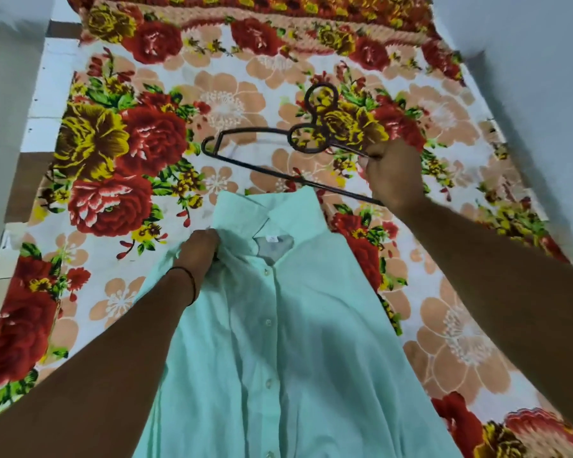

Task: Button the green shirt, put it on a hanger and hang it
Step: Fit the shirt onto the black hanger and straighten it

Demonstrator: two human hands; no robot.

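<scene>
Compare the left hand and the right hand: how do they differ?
The left hand grips bunched fabric of the green shirt beside its collar; the right hand grips one end of the dark hanger. The left hand is close in, the right hand reaches farther out. Both hold something.

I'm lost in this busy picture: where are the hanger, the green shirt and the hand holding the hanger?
hanger (265,169): head view, its lower bar.
green shirt (315,342): head view, its front panel.
right hand (394,175): head view, back of the hand.
</scene>
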